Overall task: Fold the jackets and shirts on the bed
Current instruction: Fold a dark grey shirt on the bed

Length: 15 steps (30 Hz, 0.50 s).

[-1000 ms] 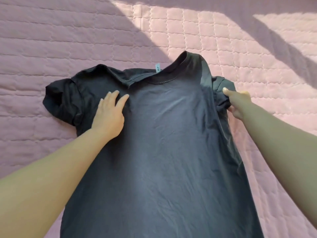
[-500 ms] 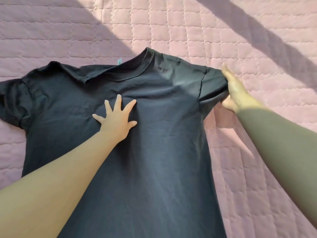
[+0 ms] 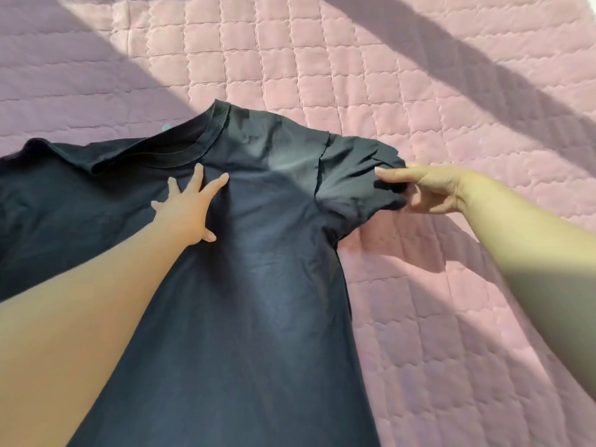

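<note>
A black short-sleeved T-shirt [image 3: 251, 285] lies spread on the bed, collar pointing away from me, its lower part running out of the bottom of the view. My left hand [image 3: 187, 208] presses flat on the chest just below the collar, fingers spread. My right hand [image 3: 429, 188] pinches the hem of the shirt's right sleeve [image 3: 358, 179] between thumb and fingers, holding it stretched out to the right. The left sleeve is cut off by the left edge of the view.
A pink quilted bedspread [image 3: 419, 91] covers the whole bed. Sunlight and diagonal shadows fall across it. No other clothes are in view.
The right sleeve, bunched a second ago, is now pulled out to the right in my right hand's pinch. My left hand slid up toward the collar and its fingers spread.
</note>
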Motion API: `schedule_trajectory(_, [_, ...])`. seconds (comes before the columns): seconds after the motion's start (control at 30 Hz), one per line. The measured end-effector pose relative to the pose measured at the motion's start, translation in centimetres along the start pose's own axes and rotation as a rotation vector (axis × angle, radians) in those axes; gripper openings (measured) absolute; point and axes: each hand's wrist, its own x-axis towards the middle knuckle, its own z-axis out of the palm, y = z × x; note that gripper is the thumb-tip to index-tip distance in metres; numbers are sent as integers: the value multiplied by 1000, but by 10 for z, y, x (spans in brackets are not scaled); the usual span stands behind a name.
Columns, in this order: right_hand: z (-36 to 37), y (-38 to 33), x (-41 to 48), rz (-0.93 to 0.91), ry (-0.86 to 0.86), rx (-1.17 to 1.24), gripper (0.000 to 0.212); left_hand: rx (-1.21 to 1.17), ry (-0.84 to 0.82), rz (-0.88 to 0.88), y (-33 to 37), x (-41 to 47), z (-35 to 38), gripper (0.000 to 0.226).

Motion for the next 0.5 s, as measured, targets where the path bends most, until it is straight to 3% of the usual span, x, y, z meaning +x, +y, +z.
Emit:
schedule_trajectory(0.07, [-3, 8, -1, 51, 57, -135, 53, 22, 9, -5, -1, 0, 0, 118])
schedule_trajectory(0.1, [-6, 11, 2, 12, 200, -117, 54, 31, 10, -6, -1, 0, -1, 118])
schedule_trajectory(0.17, [-10, 15, 6, -160, 602, 115, 29, 37, -1, -25, 5, -2, -5, 118])
schedule_trajectory(0.23, [-15, 21, 10, -252, 832, 392, 18, -17, 3, -88, 19, -6, -7, 108])
schedule_trajectory(0.27, [-14, 25, 10, -213, 848, 452, 14, -59, 42, -96, 29, -8, -6, 99])
schedule_trajectory(0.3, [-10, 29, 7, -118, 820, 434, 24, -98, 112, -58, 41, -11, -4, 90])
schedule_trajectory(0.37, [0, 38, 7, 80, 754, 234, 64, -163, 264, 146, 66, -16, 3, 77])
schedule_trajectory(0.4, [5, 40, 7, 129, 735, 112, 73, -173, 292, 262, 79, -19, 6, 73])
schedule_trajectory(0.47, [11, 43, 8, 154, 712, -74, 72, -115, 233, 406, 105, -22, 14, 70])
schedule_trajectory(0.5, [12, 43, 9, 132, 722, -72, 61, -60, 182, 420, 116, -22, 19, 71])
